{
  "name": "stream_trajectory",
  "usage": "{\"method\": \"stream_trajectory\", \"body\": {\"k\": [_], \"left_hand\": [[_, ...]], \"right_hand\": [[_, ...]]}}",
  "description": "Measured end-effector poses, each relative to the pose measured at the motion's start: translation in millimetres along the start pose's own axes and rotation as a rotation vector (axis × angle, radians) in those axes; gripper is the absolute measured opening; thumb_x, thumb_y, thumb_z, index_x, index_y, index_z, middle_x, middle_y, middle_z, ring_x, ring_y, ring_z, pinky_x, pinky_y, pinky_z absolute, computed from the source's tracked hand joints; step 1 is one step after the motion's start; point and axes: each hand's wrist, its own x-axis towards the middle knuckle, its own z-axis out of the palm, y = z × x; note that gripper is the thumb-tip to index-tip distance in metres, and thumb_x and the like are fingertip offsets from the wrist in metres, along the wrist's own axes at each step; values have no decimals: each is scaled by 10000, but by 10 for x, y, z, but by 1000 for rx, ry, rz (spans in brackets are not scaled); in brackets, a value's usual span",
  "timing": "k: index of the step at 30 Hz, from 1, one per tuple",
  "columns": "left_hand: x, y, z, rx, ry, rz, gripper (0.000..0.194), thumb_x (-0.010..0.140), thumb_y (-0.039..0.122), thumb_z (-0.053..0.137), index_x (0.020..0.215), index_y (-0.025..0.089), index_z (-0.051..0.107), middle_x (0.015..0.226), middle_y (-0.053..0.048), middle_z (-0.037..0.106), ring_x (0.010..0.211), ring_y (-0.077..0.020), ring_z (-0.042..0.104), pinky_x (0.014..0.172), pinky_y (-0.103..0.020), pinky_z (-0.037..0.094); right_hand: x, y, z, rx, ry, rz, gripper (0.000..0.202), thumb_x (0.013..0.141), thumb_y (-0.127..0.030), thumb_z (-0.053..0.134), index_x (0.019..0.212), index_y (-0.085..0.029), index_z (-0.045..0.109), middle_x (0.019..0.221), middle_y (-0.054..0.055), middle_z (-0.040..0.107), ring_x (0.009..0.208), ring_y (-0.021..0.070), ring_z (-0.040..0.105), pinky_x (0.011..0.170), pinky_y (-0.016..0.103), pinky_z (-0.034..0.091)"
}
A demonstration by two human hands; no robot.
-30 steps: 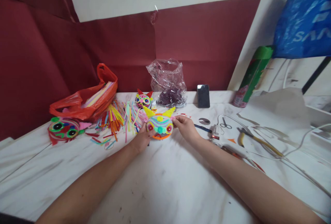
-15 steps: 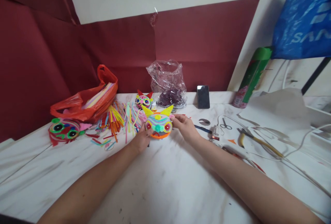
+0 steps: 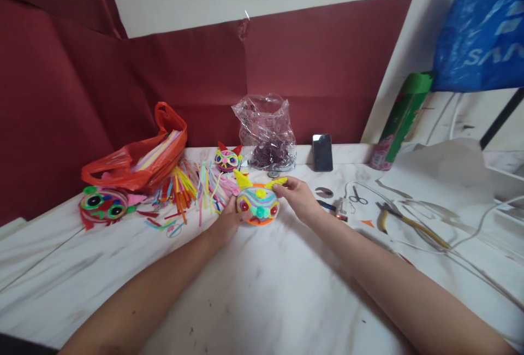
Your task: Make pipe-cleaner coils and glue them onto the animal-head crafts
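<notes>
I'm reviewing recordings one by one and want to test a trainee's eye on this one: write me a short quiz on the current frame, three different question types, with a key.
1. True or false: the left hand holds the yellow-horned craft head, while the right hand has its fingers on a yellow horn.

2. Which thing leans at the back, between the clear plastic bag and the green can?
A) pliers
B) smartphone
C) scissors

3. How many craft heads are in view, counting the held one?

Key: 1. True. 2. B. 3. Three: the held one, the red-horned head and the red-and-green head.
</notes>
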Motion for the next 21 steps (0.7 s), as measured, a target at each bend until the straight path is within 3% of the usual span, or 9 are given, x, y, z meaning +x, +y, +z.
{"method": "stream_trajectory", "body": {"k": [4, 7, 10, 13, 17, 21], "left_hand": [[-11, 4, 29, -1, -7, 28, 736, 608, 131, 726, 1252, 234, 384, 1177, -79, 599, 1045, -234, 585, 899, -366, 463], [-13, 0, 35, 24, 9, 41, 636, 616, 130, 721, 1176, 228, 436, 1150, -68, 607, 1013, -218, 595, 886, -362, 469], [-12, 12, 42, 71, 59, 89, 593, 622, 137, 721, 1138, 235, 443, 1128, -50, 610, 984, -197, 602, 868, -354, 480], [3, 30, 28, 111, 157, 127, 633, 600, 142, 739, 1142, 237, 427, 1123, -45, 612, 997, -190, 596, 888, -347, 473], [41, 20, -34, 123, 250, 167, 670, 603, 153, 739, 1182, 254, 418, 1172, -42, 593, 1066, -190, 568, 962, -356, 430], [65, -23, -67, 72, 240, 160, 661, 638, 171, 723, 1212, 252, 405, 1162, -47, 602, 1047, -194, 583, 977, -387, 418]], "right_hand": [[11, 33, 4, 17, -6, 10, 219, 564, -339, 739, 678, -179, 641, 629, -9, 629, 582, 132, 534, 621, 296, 422], [22, 24, -2, 62, -2, 9, 245, 572, -307, 730, 768, -191, 640, 627, -25, 620, 579, 127, 534, 639, 299, 426], [41, 38, -31, 104, 117, 94, 260, 607, -292, 698, 842, -216, 614, 726, -17, 638, 670, 136, 570, 680, 291, 440], [60, 89, -72, 59, 213, 215, 180, 643, -290, 664, 793, -217, 596, 809, 6, 644, 742, 145, 585, 661, 269, 446], [40, 153, -65, 1, 119, 331, 109, 636, -254, 665, 691, -175, 614, 742, 45, 653, 671, 151, 595, 588, 262, 442], [-4, 189, -14, -29, 20, 378, 136, 600, -253, 704, 654, -158, 624, 700, 53, 663, 631, 150, 596, 559, 257, 434]]}}
